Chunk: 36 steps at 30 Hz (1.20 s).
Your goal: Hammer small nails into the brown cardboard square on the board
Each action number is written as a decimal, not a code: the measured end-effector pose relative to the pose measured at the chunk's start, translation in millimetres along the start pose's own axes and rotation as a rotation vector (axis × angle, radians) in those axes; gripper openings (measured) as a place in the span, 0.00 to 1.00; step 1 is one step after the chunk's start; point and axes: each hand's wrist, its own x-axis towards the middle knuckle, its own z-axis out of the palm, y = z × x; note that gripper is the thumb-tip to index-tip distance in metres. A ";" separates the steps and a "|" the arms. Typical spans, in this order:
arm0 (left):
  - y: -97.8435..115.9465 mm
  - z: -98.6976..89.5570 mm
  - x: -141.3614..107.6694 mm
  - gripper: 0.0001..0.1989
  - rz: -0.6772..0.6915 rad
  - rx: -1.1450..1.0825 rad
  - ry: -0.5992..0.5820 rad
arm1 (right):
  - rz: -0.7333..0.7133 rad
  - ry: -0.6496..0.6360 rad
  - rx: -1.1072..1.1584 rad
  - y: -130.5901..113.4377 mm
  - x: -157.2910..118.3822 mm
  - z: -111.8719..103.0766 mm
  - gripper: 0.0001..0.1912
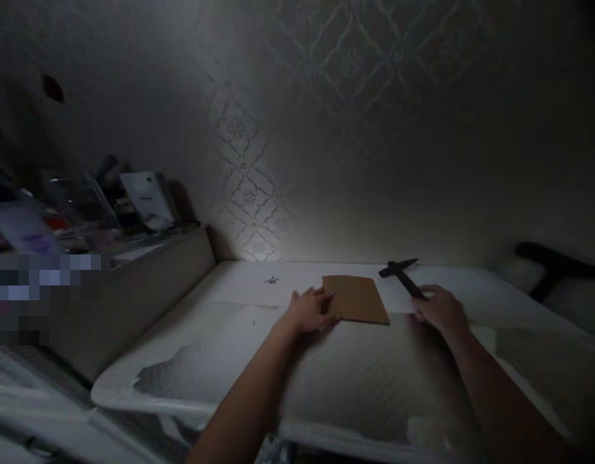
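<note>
Hammer [409, 283] in right hand [441, 309]

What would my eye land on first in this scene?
Probably the dark hammer, held by its handle in the right hand, to the right of the brown board. That board stands out next against the pale table, with the left hand at its left edge. Behind, a streak of light picks out the patterned wall.

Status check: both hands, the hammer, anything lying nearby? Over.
Left hand at left edge of cardboard; right hand holding hammer by the handle; small dark pieces farther left, off the cardboard.
</note>
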 end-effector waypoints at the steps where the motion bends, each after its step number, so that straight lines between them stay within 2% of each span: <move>1: 0.8 -0.9 -0.5 0.33 0.007 -0.001 0.012 | -0.005 0.036 -0.036 -0.3 -0.5 -1.1 0.18; 3: 2.9 -3.3 -1.9 0.31 0.014 -0.006 0.038 | -0.024 0.102 -0.133 -0.4 -1.3 -2.8 0.17; 5: 5.3 -5.9 -3.5 0.28 0.001 -0.022 0.052 | -0.041 0.117 -0.196 -0.2 -1.8 -3.9 0.17; 15: 3.5 -6.3 -1.5 0.21 -0.069 -0.123 0.076 | -0.045 0.028 -0.243 5.3 0.6 -5.6 0.15; 21: -8.1 -4.1 3.2 0.20 -0.219 -0.071 0.218 | -0.066 0.058 -0.236 7.6 1.2 -5.9 0.15; 28: -29.6 -3.7 2.9 0.21 -0.563 -0.011 0.394 | -0.025 -0.002 -0.277 6.6 2.0 -6.4 0.16; 30: -38.0 -4.7 1.1 0.23 -0.673 -0.002 0.418 | -0.075 0.050 -0.304 4.9 -0.2 -5.1 0.18; 32: -46.9 -5.2 -0.5 0.26 -0.765 -0.010 0.418 | -0.185 0.150 -0.324 0.1 -3.7 -1.3 0.20; 34: -55.8 -4.5 -1.2 0.27 -0.824 -0.025 0.395 | -0.340 0.224 -0.276 -8.1 -8.7 6.2 0.21; 36: -63.7 -2.5 -1.2 0.27 -0.826 -0.020 0.361 | -0.536 0.196 -0.159 -18.1 -15.2 17.5 0.21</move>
